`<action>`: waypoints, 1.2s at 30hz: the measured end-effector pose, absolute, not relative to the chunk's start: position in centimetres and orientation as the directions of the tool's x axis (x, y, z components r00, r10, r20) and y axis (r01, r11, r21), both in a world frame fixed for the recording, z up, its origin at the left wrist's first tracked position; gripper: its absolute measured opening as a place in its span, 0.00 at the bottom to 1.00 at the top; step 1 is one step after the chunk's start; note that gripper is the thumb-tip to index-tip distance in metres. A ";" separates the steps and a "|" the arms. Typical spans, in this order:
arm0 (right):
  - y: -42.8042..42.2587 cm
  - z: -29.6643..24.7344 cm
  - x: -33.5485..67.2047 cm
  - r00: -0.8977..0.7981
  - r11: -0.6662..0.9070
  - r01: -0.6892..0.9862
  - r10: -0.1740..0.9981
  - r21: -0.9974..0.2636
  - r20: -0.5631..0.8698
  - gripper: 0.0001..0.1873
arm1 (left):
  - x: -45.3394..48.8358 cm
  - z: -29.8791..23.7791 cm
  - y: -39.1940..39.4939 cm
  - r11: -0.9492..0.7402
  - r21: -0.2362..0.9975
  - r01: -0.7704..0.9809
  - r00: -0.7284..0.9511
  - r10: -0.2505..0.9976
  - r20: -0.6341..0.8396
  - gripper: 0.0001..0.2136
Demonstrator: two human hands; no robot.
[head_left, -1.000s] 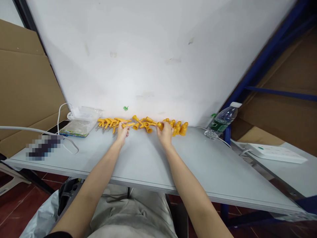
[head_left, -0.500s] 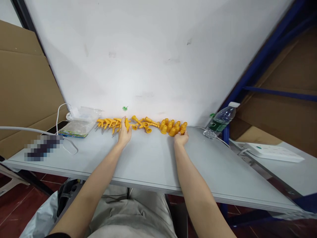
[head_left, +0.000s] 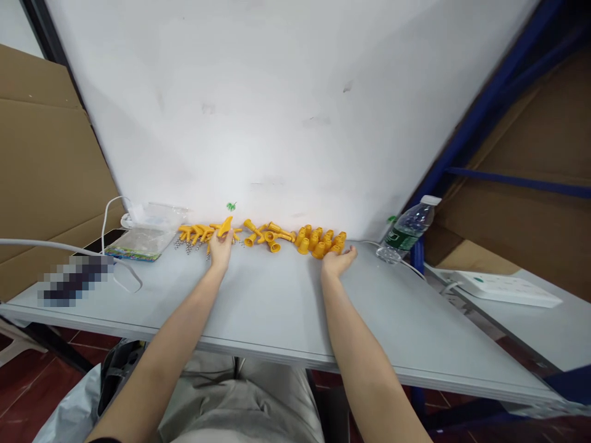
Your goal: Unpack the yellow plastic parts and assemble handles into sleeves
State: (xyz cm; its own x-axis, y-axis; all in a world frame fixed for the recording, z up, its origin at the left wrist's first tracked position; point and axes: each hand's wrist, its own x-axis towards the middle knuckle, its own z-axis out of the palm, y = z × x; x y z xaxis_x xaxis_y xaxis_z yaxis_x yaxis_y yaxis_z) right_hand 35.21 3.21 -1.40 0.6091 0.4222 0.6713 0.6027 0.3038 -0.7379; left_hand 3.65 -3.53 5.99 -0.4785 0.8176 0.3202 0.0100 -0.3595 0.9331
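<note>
At the left-centre, my left hand (head_left: 220, 247) is closed on a yellow plastic corkscrew handle (head_left: 225, 226), lifted slightly above the row; any metal screw on it is hidden by the hand. Around it lie several yellow corkscrews (head_left: 196, 232) with metal spirals pointing towards me. My right hand (head_left: 339, 261) rests open beside a cluster of yellow cup-shaped pieces (head_left: 318, 248), its fingers apart. It is near the front right cup; whether it touches it I cannot tell. Between the hands lie several yellow funnel-ended pieces (head_left: 273, 236), in a loose heap.
A white board (head_left: 277, 123) stands behind the grey table (head_left: 272, 307). Plastic bags (head_left: 138, 243) and a white cable (head_left: 132, 280) lie at left. A water bottle (head_left: 409, 231) leans at right, near a white power strip (head_left: 508, 289). Cardboard (head_left: 41, 172) borders the left side.
My left hand has drawn slightly left with the yellow handle, which now shows more clearly above the fingers. My right hand's fingers have opened away from the cups. The view has shifted slightly.
</note>
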 end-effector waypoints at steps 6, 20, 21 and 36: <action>1.3 0.7 32.6 0.650 0.398 0.599 0.265 -0.695 0.712 0.21 | 2.5 6.0 0.5 -0.250 0.957 0.149 -0.479 0.828 0.291 0.05; -0.8 2.6 28.9 0.225 0.524 0.718 0.449 -0.459 0.865 0.21 | 2.5 4.2 3.0 -0.061 0.373 0.926 -0.067 0.945 0.321 0.23; -0.9 2.6 28.8 0.211 0.534 0.713 0.456 -0.455 0.865 0.20 | 2.9 4.5 2.9 -0.045 0.352 0.935 -0.064 0.954 0.291 0.24; -1.4 2.8 28.0 0.115 0.566 0.697 0.517 -0.440 0.848 0.19 | 7.3 5.3 1.7 -0.091 0.322 0.942 0.012 0.970 0.241 0.16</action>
